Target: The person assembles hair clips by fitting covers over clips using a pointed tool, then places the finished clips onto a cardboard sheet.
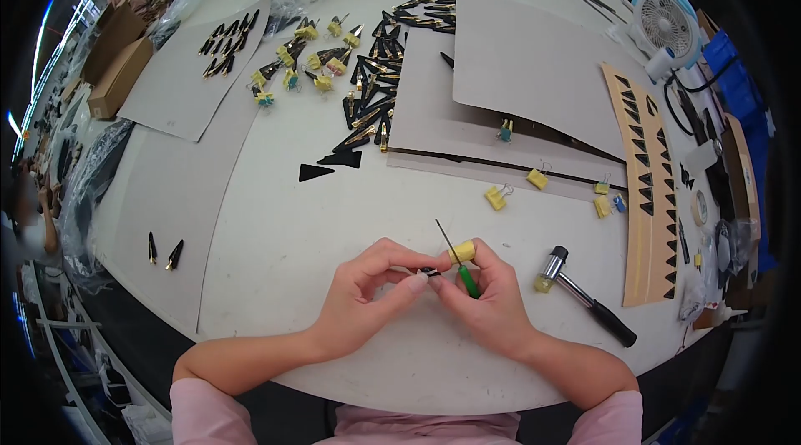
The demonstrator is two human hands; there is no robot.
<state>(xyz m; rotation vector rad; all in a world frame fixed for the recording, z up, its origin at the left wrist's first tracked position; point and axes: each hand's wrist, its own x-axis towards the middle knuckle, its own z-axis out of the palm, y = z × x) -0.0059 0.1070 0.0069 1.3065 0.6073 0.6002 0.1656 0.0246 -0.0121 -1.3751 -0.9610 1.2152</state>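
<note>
Head view: at the near middle of the table (275,278), the fingers of the left hand (367,282) pinch a small black piece (430,272), while the right hand (494,299), with a yellow wrap (461,253) around one finger, has its fingers curled on a green-handled awl (469,281), its thumb tip close against the same piece. To the right lies a hammer (584,298) with a black grip; farther off, yellow binder clips (498,196) sit near grey boards (534,53), and two flat black triangles (314,171) lie left of them, just nearer than a heap of black-and-gold pieces (365,103).
</note>
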